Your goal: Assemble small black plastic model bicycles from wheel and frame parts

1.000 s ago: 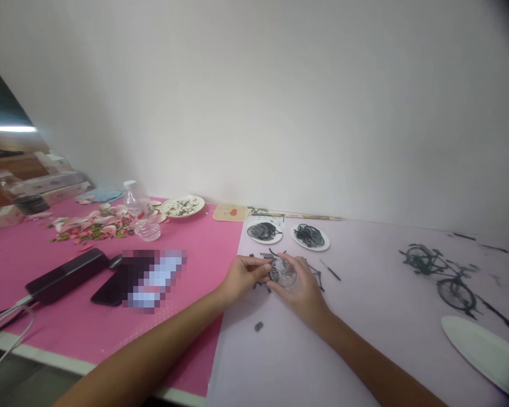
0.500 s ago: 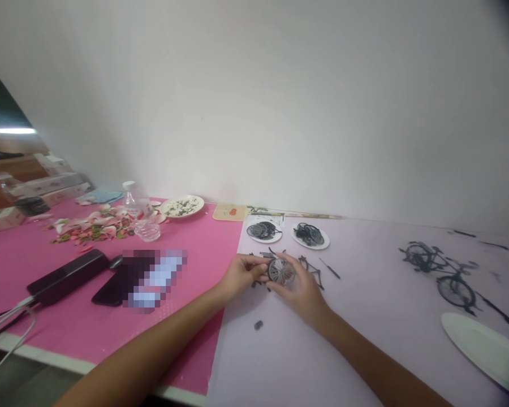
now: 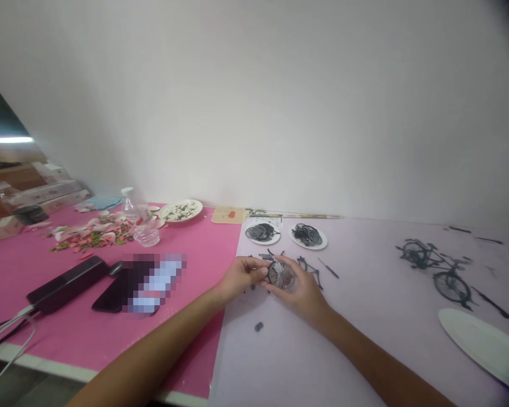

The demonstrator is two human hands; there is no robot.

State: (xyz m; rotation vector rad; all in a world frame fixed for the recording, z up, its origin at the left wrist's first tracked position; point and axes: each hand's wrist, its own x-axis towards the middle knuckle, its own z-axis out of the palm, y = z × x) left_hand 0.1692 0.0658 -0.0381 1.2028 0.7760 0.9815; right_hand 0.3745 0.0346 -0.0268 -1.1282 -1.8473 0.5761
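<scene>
A small spoked wheel (image 3: 282, 275) with a dark rim is held between my two hands over the pale sheet (image 3: 254, 362). My left hand (image 3: 242, 278) pinches the wheel's left edge with thumb and fingers. Around its right side curve the thumb and fingers of my right hand (image 3: 303, 285). Just behind the hands lie dark bicycle parts, among them a thin frame (image 3: 311, 271), partly hidden by my fingers. A thin screwdriver-like tool (image 3: 328, 268) rests to the right. Nearer me sits a small dark piece (image 3: 259, 327).
Two white plates (image 3: 309, 236) hold dark parts behind my hands. A model bicycle (image 3: 439, 270) and white oval plate (image 3: 475, 339) are at right. On the pink surface lie a phone (image 3: 129, 285), black power bank (image 3: 68, 282), bottle (image 3: 131, 209) and petals (image 3: 99, 229).
The view has shifted slightly. My hands still hold the wheel in nearly the same place, and it now faces the camera a little differently.
</scene>
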